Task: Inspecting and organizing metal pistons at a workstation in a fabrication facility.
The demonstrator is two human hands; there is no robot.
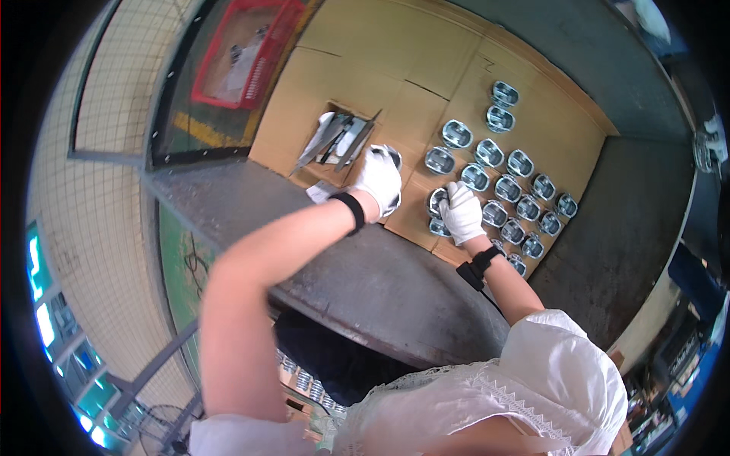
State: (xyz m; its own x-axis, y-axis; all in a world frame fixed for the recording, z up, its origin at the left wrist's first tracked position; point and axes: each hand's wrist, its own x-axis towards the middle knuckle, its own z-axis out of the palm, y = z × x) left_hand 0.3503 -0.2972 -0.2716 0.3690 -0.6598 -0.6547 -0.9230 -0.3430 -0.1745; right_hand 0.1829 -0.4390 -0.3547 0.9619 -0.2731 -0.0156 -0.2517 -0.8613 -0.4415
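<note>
My left hand (378,182), in a white glove, is closed round a shiny metal piston (393,156) at the middle of the bench. The glove hides much of that piston, and metal also shows below the hand. To its right, the fingers of my gloved right hand (462,214) are closed on the side of another piston (437,200) at the near edge of the group. Several similar pistons (490,153) stand on the cardboard (426,121) beyond and right of my right hand. Left of my left hand sits a small cardboard box (332,144) with files and other long tools.
A red plastic basket (262,72) with small items stands at the far left, beyond the bench. The dark metal bench edge (342,281) curves close to my body. A raised dark metal wall (585,61) bounds the bench at the far right.
</note>
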